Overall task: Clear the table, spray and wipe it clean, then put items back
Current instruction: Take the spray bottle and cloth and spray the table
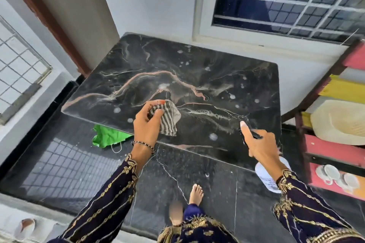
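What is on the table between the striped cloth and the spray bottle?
In the head view, only bare black marble table with white spray droplets separates the grey striped cloth from the white spray bottle.

The setting is a home, probably a tiled balcony or entry area. A barred window with a white frame occupies the upper right of the frame. A painted rack at the right edge carries a straw hat and white cups. A slipper lies at the lower left. A bare foot stands on the dark polished floor.

One cloth – one spray bottle
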`<state>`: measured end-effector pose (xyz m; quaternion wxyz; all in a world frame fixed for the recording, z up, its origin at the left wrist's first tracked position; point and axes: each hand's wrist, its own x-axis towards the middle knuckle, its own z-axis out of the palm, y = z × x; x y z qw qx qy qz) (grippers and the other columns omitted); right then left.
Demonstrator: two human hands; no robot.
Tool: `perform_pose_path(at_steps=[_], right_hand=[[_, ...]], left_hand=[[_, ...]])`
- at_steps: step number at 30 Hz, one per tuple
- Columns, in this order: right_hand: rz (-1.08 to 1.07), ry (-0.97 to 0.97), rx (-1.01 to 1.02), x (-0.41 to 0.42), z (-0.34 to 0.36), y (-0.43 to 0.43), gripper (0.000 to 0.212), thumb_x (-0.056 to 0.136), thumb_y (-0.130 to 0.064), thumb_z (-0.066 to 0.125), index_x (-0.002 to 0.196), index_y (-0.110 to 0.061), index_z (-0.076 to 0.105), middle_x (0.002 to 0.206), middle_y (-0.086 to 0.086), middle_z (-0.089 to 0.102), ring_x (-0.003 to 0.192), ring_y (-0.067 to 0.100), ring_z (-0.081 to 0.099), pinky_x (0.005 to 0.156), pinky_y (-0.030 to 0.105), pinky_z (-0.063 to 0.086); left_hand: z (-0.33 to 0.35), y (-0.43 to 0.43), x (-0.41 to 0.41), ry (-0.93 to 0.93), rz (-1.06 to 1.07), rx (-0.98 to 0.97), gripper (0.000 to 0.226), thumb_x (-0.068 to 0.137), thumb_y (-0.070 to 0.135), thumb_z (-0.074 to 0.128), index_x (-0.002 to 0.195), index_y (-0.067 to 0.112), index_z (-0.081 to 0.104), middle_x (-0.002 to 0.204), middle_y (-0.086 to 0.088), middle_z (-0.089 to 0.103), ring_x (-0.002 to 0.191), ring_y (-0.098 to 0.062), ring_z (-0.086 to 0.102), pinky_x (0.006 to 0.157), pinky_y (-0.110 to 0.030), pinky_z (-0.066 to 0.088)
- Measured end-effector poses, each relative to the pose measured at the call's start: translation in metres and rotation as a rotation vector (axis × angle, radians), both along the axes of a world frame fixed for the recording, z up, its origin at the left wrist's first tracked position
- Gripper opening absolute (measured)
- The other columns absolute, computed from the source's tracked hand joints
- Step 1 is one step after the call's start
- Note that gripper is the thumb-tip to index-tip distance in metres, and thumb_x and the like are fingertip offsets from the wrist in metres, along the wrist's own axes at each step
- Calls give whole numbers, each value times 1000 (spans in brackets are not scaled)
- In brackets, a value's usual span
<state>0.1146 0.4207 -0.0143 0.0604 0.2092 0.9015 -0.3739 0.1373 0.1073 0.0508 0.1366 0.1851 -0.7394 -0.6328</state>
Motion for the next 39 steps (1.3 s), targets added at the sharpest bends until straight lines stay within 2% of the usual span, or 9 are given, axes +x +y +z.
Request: perform_pose_path(at_steps=[2, 6, 11, 19, 24, 31, 34, 36, 39], right_hand=[[-45, 51, -7, 14, 0, 10, 75, 83, -81, 50, 71, -11, 72, 65, 6, 71, 57, 21, 70, 57, 25, 49], [-186, -8, 78, 32, -3, 29, 86, 69, -98, 38, 79, -20, 72, 82, 3, 75, 82, 28, 72, 87, 43, 57], [-186, 72, -28, 46, 8, 56, 72, 88, -72, 52, 59, -9, 69, 59, 6, 71, 60, 27, 71, 64, 35, 56], [-294, 17, 51, 35, -18, 106, 101, 59, -105, 36, 85, -14, 73, 88, 9, 74, 81, 33, 72, 84, 47, 60], [-216, 37, 63, -3, -16, 127, 85, 74, -94, 40, 65, -14, 69, 71, 10, 72, 69, 34, 69, 76, 45, 60], [-172, 53, 17, -94, -22, 154, 92, 68, -100, 34, 78, -16, 73, 82, 6, 75, 83, 34, 71, 84, 44, 58], [-23, 110, -23, -141, -23, 172, 76, 83, -84, 45, 61, -15, 68, 62, 0, 70, 65, 29, 70, 75, 45, 60], [44, 123, 4, -165, -26, 179, 81, 86, -82, 42, 55, -11, 65, 53, 2, 66, 56, 24, 67, 72, 42, 59], [-15, 81, 62, -205, -26, 193, 83, 80, -89, 35, 63, -15, 67, 66, 2, 69, 69, 27, 66, 76, 37, 53]], left_hand=[[-3, 6, 0, -1, -38, -9, 26, 88, 5, 55, 95, 24, 70, 85, 5, 72, 71, -6, 62, 70, -28, 53], [-8, 20, -2, 6, -100, -22, 26, 87, 8, 55, 95, 29, 69, 80, 1, 69, 68, -17, 56, 66, -37, 50], [-7, 47, -11, -3, -140, -24, 22, 90, 9, 55, 97, 24, 69, 54, 16, 56, 49, -1, 44, 51, -18, 38], [-6, 101, -43, 1, -258, 11, 25, 89, 9, 55, 99, 27, 70, 87, 5, 72, 73, -8, 61, 70, -28, 51], [-6, 138, -72, -10, -260, 11, 25, 89, 8, 55, 102, 22, 70, 93, 4, 73, 82, -7, 64, 81, -28, 53], [-5, 193, -116, -23, -191, -16, 27, 90, 10, 54, 96, 31, 70, 58, 6, 55, 51, -9, 38, 49, -21, 36], [-5, 225, -143, -48, -146, -17, 26, 90, 12, 54, 98, 32, 70, 60, -7, 55, 51, -14, 38, 48, -22, 35], [-4, 241, -156, -56, -109, -10, 25, 91, 11, 55, 98, 29, 70, 57, 4, 51, 44, -7, 36, 43, -18, 32], [-5, 263, -175, -39, -32, 17, 23, 92, 9, 55, 98, 25, 70, 63, 14, 60, 46, 1, 42, 46, -11, 35]])
